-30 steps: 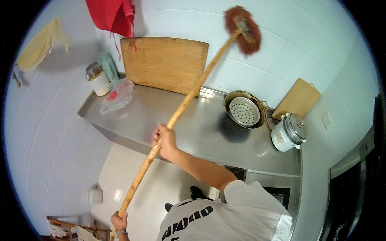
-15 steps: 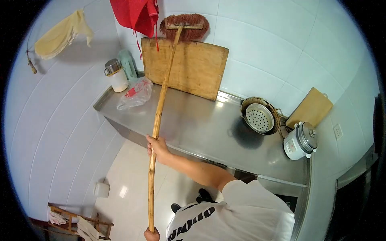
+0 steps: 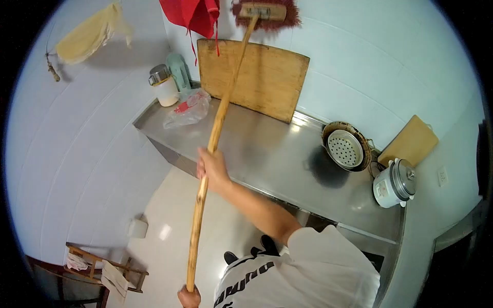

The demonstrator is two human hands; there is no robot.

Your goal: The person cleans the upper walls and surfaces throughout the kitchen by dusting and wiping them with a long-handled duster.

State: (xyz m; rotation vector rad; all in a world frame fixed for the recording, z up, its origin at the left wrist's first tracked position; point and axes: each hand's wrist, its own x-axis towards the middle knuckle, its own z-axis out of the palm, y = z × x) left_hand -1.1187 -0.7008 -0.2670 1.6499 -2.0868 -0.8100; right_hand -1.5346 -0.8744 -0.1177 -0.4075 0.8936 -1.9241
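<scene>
A long-handled mop [image 3: 224,105] with a shaggy dark-red head [image 3: 287,16] is raised over the counter. Its head is up at the tiled wall, above a large wooden board; whether it touches the tiles I cannot tell. My right hand [image 3: 213,168] is wrapped around the middle of the wooden handle. At the bottom of the view, my left hand [image 3: 189,296] grips the handle's lower end. A red cloth [image 3: 191,16] with strings hangs just left of the mop head.
The large wooden board [image 3: 272,77] leans on the wall behind the steel counter [image 3: 267,149]. A flask [image 3: 165,91], plastic bag [image 3: 189,109], wok [image 3: 328,137] with a perforated steamer, rice cooker [image 3: 393,185] and small board [image 3: 409,141] stand there. A wooden rack [image 3: 95,259] is at lower left.
The mop head has moved up and to the right along the wall, away from the top of the large board. Both hands have kept hold of the handle. The view has shifted slightly.
</scene>
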